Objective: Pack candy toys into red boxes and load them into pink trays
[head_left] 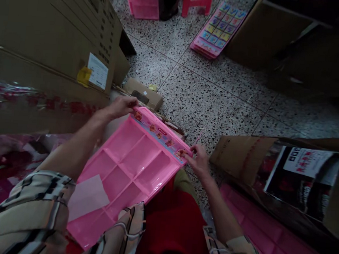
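Our left hand [126, 104] has its fingers closed on the far left corner of a pink plastic tray [137, 150] divided into rectangular compartments. Our right hand [197, 161] pinches the same tray at its far right corner, thumb over the front, fingers at the edge. Tray sits near, left of centre, in front of us, beside the red cloth [172, 230] at our lap. Along its far edge, between our hands, runs a colourful printed strip [159, 134] with small figures. A pale rectangular sheet of paper [89, 197] lies over the near left compartments; our left sleeve hides part of that side.

Left: large brown cardboard carton [45, 53], white printed label and yellow tape on it. Just beyond the tray, a small brown cardboard box [144, 93] on the speckled stone floor [184, 92]. Far: a stack of pink sheets with coloured number squares [218, 28], near a red plastic stool [197, 2]. Right: brown cardboard carton [244, 153] with a black-and-white printed panel.
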The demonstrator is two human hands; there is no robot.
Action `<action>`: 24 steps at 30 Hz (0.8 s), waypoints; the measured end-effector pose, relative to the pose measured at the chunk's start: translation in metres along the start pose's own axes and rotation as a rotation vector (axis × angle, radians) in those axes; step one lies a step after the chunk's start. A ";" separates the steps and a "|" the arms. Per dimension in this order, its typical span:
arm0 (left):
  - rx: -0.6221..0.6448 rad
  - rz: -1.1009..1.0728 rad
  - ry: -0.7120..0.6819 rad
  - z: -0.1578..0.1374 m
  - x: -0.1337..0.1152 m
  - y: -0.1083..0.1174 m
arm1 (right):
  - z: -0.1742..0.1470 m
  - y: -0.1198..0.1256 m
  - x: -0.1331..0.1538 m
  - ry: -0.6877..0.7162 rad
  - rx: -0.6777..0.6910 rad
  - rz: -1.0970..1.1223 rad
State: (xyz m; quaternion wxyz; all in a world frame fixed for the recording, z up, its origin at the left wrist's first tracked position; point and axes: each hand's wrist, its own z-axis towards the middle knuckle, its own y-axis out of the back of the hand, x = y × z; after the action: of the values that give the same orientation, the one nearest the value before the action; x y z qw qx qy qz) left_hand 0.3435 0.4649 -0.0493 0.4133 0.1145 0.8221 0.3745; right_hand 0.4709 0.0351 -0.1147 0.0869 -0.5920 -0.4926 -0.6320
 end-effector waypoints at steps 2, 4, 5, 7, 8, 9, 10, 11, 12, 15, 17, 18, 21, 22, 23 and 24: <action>0.014 0.147 -0.169 -0.017 -0.008 0.003 | -0.003 0.002 0.006 0.042 0.038 -0.024; 0.019 0.240 -0.251 -0.036 -0.011 0.000 | -0.006 0.003 0.009 0.103 0.070 -0.122; 0.009 0.268 -0.251 -0.045 -0.011 -0.002 | -0.008 0.004 0.009 0.131 0.084 -0.183; -0.028 0.313 -0.233 -0.060 -0.007 -0.007 | -0.012 0.004 0.010 0.167 0.089 -0.278; -0.056 0.330 -0.229 -0.066 -0.004 -0.010 | -0.014 0.003 0.010 0.180 0.076 -0.298; -0.077 0.342 -0.232 -0.072 -0.002 -0.012 | -0.017 0.002 0.011 0.190 0.059 -0.303; -0.088 0.347 -0.240 -0.078 0.001 -0.014 | -0.020 0.001 0.012 0.197 0.037 -0.300; -0.094 0.343 -0.245 -0.083 0.004 -0.016 | -0.023 -0.001 0.014 0.198 0.012 -0.291; -0.093 0.332 -0.245 -0.088 0.005 -0.017 | -0.026 -0.004 0.015 0.192 -0.015 -0.281; -0.099 0.283 -0.198 -0.101 0.008 -0.015 | -0.034 -0.011 0.020 0.123 -0.101 -0.212; -0.149 0.247 -0.147 -0.105 0.010 -0.010 | -0.035 -0.015 0.021 -0.012 -0.133 -0.060; -0.182 0.221 -0.124 -0.106 0.010 -0.009 | -0.035 -0.016 0.021 -0.092 -0.106 0.043; -0.383 0.108 -0.019 -0.112 0.001 -0.022 | -0.025 -0.015 0.020 -0.229 0.124 0.258; -0.466 0.053 0.046 -0.122 -0.007 -0.035 | -0.020 -0.013 0.021 -0.225 0.197 0.270; -0.546 0.001 0.117 -0.136 -0.019 -0.052 | -0.016 -0.010 0.023 -0.206 0.246 0.261; -0.601 -0.074 0.201 -0.157 -0.034 -0.075 | -0.011 -0.007 0.028 -0.174 0.279 0.247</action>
State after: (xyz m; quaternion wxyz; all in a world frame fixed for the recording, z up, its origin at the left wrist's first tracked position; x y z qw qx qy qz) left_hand 0.2541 0.3146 -0.0234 0.3585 -0.0804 0.7150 0.5948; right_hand 0.4505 0.0438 -0.0925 0.2018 -0.6826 -0.5046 -0.4886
